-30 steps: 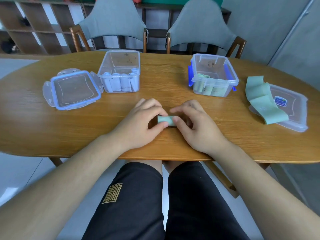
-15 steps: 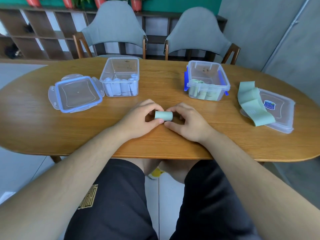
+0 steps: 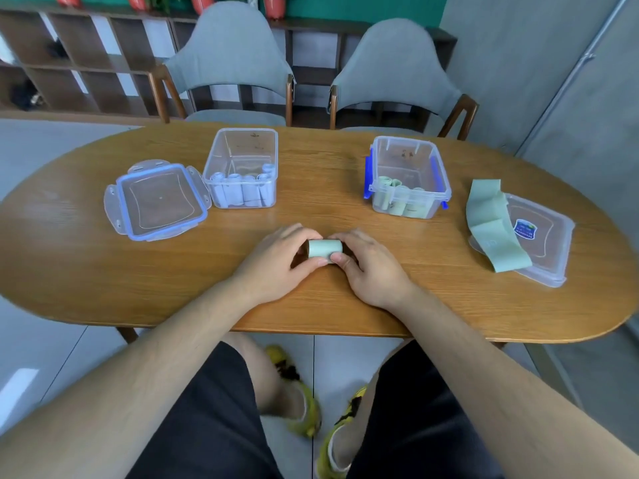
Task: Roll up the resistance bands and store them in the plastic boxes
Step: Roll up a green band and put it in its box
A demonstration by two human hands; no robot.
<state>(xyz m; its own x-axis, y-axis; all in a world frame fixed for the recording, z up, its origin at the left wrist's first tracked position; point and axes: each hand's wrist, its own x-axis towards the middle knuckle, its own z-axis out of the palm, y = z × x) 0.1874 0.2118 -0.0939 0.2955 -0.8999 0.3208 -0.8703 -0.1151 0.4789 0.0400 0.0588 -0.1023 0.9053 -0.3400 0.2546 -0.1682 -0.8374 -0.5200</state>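
Head view: small rolled-up pale green resistance band (image 3: 324,249) sits at desk centre, near the front edge of the oval wooden desk (image 3: 86,271), axis left-right. Left hand (image 3: 276,267) and right hand (image 3: 371,271) each have the grip pinched on one end of the roll, thumbs on the near side, fingers curled over the far side. Can't tell if the roll is touching the desk or just above it. Looks fully wound, so my read is the next job is stowing. Clear plastic box with blue latches (image 3: 446,188), far right, already holds green rolls and is the likely target; clear plastic box without latches (image 3: 242,157), far left, holds pale blue-white rolls. One flat pale green band (image 3: 491,223) lies unrolled across a clear lid (image 3: 546,243), far right. Handling: light, soft, springy, and it will probably unwind if released. Pinch across the wound layers with the tail trapped, not by the open ends.
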